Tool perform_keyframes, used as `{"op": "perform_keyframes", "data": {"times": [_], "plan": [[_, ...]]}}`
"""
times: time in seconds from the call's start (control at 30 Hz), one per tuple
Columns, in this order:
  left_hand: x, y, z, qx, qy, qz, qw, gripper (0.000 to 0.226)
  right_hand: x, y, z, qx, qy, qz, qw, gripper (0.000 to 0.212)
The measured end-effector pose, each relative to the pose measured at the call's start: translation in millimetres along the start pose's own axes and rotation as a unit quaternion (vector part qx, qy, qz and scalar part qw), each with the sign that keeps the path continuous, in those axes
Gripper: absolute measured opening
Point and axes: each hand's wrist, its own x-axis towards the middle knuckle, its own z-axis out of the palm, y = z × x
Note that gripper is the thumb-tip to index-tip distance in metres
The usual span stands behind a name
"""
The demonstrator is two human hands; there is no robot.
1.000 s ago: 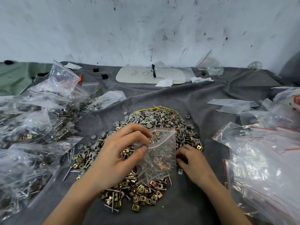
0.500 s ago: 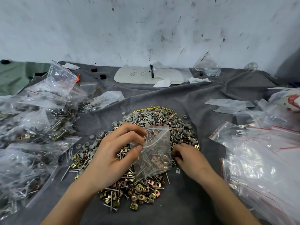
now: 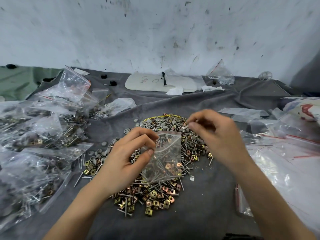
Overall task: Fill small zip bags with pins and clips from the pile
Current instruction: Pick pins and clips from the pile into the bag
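Note:
A pile of pins, brass clips and grey caps (image 3: 155,187) lies on the grey cloth in the middle. My left hand (image 3: 124,163) pinches the open mouth of a small clear zip bag (image 3: 167,156) that holds some pins and clips and stands over the pile. My right hand (image 3: 220,135) is raised just right of the bag's mouth, its fingertips closed on a few thin pins (image 3: 186,126). The hand is blurred.
Filled zip bags (image 3: 39,135) are heaped at the left. Empty clear bags (image 3: 285,161) with red lines lie at the right. A white pad (image 3: 161,83) and a bag of small parts (image 3: 220,75) sit at the back by the wall.
My right hand has lifted from the pile beside the bag's bottom and moved up to the bag's mouth with pins in its fingers. My left hand keeps hold of the bag.

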Motion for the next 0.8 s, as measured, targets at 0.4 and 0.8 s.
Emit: {"op": "perform_keyframes", "data": {"times": [0.4, 0.8], "plan": [[-5.1, 13.7, -1.8, -0.017, 0.009, 0.033, 0.999, 0.018, -6.7, -35.4, -10.7, -0.019, -0.014, -0.045, 0.999, 0.014], [-6.8, -5.8, -19.0, -0.055, 0.040, -0.003, 0.998, 0.017, -94.6, 59.8, 77.2, -0.139, -0.087, 0.319, 0.933, 0.015]]}}
